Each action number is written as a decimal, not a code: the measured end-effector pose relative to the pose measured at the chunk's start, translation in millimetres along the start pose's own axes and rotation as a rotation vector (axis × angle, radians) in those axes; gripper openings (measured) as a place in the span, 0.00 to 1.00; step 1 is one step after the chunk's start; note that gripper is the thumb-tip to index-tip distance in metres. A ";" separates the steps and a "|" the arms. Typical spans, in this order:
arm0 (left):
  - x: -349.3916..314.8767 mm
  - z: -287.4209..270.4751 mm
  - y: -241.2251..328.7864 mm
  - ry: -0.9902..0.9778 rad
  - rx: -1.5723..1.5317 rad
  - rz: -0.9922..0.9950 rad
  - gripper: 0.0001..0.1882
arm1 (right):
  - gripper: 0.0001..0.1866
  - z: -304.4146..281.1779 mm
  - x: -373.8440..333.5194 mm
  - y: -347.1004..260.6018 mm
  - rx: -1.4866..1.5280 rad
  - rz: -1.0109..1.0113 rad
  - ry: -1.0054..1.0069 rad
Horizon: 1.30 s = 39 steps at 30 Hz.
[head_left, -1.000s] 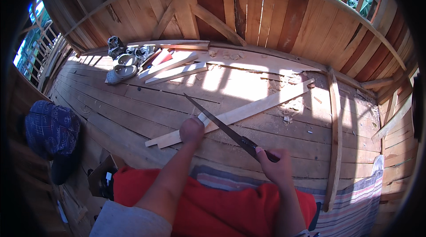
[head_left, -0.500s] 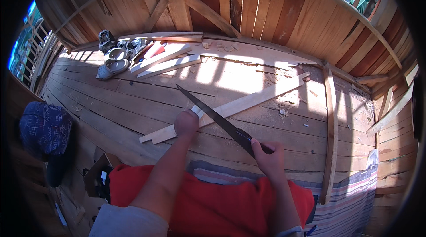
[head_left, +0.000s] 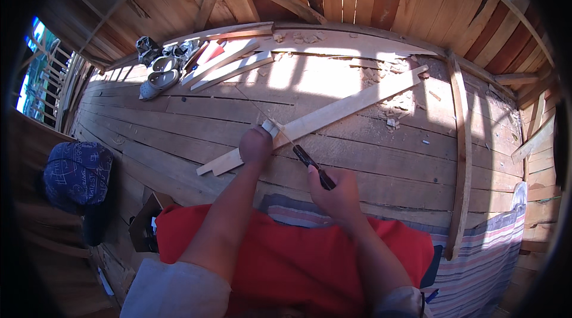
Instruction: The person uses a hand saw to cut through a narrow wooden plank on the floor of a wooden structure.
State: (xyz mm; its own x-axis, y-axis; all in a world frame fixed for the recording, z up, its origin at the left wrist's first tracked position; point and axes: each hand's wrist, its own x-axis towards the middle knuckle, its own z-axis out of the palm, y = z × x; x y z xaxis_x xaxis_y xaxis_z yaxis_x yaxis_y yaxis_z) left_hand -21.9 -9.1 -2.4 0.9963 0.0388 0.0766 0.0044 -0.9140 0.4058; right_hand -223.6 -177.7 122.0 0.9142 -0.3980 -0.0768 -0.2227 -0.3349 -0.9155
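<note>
My right hand [head_left: 335, 194] is closed around the dark handle of a handsaw [head_left: 302, 156]. The saw's blade is seen edge-on, a thin line slanting away to the far left. It passes right beside a short pale wood piece [head_left: 270, 128] that my left hand [head_left: 256, 146] grips. Under that piece lies a long pale plank [head_left: 348, 104], set diagonally on the floorboards. Another narrow strip end [head_left: 208, 167] sticks out at the plank's near left. My left fingers are mostly hidden behind the hand, and whether the teeth touch the wood I cannot tell.
Wood shavings [head_left: 390, 109] are scattered around the plank's far end. Cut boards [head_left: 232, 67] and grey clogs [head_left: 159, 82] lie at the back left. A cap [head_left: 77, 172] is at the left, red cloth [head_left: 286, 258] before me, and a wooden beam [head_left: 460, 157] at the right.
My right hand has moved left and up, and the saw has turned from showing its flat side to edge-on, down by the wood piece. The left hand keeps its grip.
</note>
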 end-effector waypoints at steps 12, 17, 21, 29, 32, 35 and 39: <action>-1.5 -2.5 5.5 -0.018 0.018 0.022 0.29 | 0.25 3.3 11.1 2.2 -0.003 0.017 -0.078; 9.0 3.4 -14.3 0.060 0.025 -0.039 0.28 | 0.24 -16.6 12.5 -15.4 -0.190 -0.057 -0.135; 5.1 -6.9 3.6 -0.067 -0.001 -0.062 0.28 | 0.25 -60.7 -0.2 -16.7 -0.039 0.194 -0.108; 9.1 -4.7 -8.2 -0.051 -0.010 -0.076 0.27 | 0.26 11.9 19.3 -4.5 -0.084 -0.050 -0.142; 5.5 -13.0 -3.5 -0.073 -0.015 -0.024 0.29 | 0.26 -39.9 -0.6 -3.6 -0.007 0.176 -0.126; -3.8 -16.1 5.8 -0.055 -0.029 0.061 0.29 | 0.26 -44.2 -11.4 1.2 -0.004 0.125 -0.096; 1.2 -7.4 9.1 -0.095 -0.045 -0.055 0.28 | 0.25 41.8 7.4 2.5 -0.049 -0.055 -0.060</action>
State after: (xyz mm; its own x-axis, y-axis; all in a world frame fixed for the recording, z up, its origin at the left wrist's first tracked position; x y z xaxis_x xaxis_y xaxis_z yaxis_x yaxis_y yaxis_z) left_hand -21.3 -14.4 8.2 0.9983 0.0478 -0.0325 0.0573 -0.8922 0.4480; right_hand -203.2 -145.7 102.6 0.9436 -0.3269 -0.0520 -0.1870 -0.3970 -0.8986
